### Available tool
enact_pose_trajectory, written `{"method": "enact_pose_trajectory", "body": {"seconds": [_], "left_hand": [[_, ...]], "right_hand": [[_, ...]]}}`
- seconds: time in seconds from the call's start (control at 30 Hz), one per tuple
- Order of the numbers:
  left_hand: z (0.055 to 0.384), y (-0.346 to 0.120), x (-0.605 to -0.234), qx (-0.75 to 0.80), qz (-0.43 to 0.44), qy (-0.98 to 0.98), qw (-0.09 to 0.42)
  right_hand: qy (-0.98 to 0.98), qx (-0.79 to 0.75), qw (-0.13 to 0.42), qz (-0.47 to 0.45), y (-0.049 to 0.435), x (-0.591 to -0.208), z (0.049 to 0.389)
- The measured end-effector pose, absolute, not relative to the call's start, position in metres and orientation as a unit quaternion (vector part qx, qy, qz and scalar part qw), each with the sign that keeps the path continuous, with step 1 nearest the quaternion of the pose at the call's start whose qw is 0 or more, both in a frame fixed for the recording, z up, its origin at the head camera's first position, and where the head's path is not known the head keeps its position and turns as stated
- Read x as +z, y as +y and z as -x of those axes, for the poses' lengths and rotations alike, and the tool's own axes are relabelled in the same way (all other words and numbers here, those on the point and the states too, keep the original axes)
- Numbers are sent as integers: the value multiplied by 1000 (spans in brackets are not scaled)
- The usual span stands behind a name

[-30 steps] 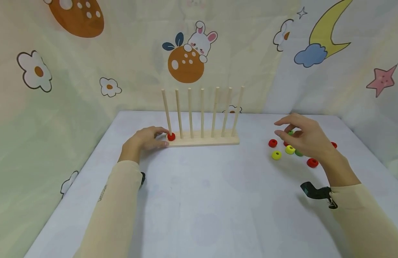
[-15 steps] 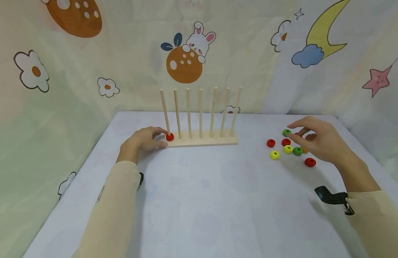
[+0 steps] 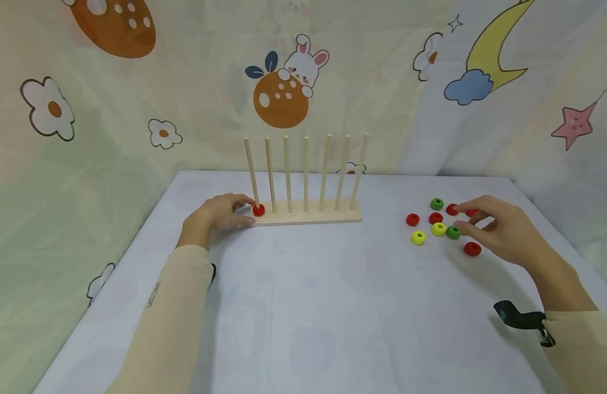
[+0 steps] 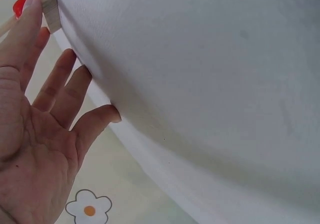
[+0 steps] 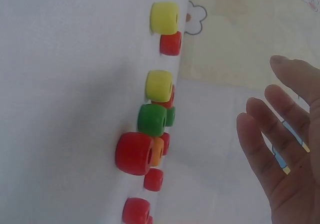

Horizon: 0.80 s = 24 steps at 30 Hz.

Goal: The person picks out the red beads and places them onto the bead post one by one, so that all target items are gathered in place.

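Observation:
A wooden peg rack (image 3: 310,219) with several upright pegs stands toward the back of the table. One red bead (image 3: 258,210) sits at the foot of its leftmost peg. My left hand (image 3: 217,212) holds the rack's left end, thumb at the front corner and index finger behind. The left wrist view shows the thumb on the board's end (image 4: 50,14), the other fingers spread loosely. My right hand (image 3: 505,230) hovers over the right side of the loose beads, thumb and fingers apart with nothing between them. Below it lie a red bead (image 3: 472,249) and a green bead (image 3: 453,232).
More loose beads lie at the right: a yellow bead (image 3: 418,237), another yellow bead (image 3: 438,229), a far green bead (image 3: 436,204) and several red ones. An orange bead (image 5: 157,151) shows in the right wrist view. Patterned cloth (image 3: 372,82) hangs behind the table.
My right hand has moved right and lower over the beads, uncovering several of them. The left hand stays at the rack's end.

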<state>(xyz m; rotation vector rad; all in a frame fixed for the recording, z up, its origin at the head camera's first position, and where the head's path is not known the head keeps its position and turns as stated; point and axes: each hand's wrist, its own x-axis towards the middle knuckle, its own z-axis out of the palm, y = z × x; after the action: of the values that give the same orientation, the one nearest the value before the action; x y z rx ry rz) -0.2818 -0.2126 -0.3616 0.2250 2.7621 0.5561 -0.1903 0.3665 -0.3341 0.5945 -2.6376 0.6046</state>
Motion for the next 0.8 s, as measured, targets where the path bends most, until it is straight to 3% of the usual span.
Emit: {"method": "enact_pose_trajectory", "body": {"seconds": [0.27, 0.5, 0.8], "left_hand": [[280, -211, -360, 195, -87, 965, 153], [280, -212, -362, 198, -81, 965, 152], [282, -213, -362, 198, -79, 964, 155]], "right_hand": [[-951, 190, 158, -186, 381, -346, 184], [-969, 194, 82, -129, 393, -354, 182], [-977, 177, 71, -94, 410, -367, 184]]}}
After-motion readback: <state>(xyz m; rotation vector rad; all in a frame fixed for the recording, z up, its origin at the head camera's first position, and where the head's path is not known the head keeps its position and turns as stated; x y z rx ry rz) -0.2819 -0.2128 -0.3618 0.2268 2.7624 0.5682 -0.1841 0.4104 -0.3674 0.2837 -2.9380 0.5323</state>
